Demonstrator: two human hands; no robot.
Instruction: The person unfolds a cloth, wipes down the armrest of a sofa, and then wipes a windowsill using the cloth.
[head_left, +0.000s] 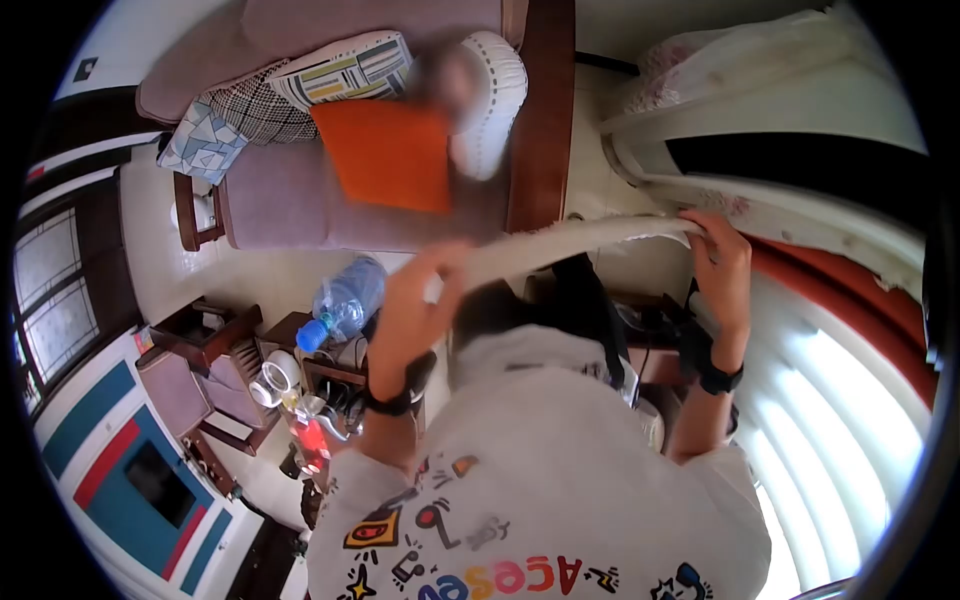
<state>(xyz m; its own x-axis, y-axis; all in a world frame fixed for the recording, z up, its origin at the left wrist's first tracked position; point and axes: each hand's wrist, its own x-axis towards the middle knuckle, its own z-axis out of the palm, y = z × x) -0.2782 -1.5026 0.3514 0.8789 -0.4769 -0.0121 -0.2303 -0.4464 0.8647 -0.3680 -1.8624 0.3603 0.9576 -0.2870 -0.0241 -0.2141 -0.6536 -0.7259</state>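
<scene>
An off-white strip of cloth point(575, 241), seen nearly edge-on, stretches between my two hands in front of my chest. My left hand point(425, 290), somewhat smeared by motion, is closed around the strip's left end. At the other end, my right hand point(722, 255) pinches the cloth between thumb and fingers. Each wrist wears a black band. Below the hands is my white printed shirt point(560, 470). A large clear water bottle point(348, 300) with a blue cap lies beside my left hand.
Ahead stands a mauve sofa point(275, 195) with an orange cushion point(390, 155), patterned cushions and a blurred patch. Left are a mauve armchair point(220, 385) and a cluttered small table point(325, 375). A pale covered piece of furniture point(780, 95) and bright curtains point(820, 430) are right.
</scene>
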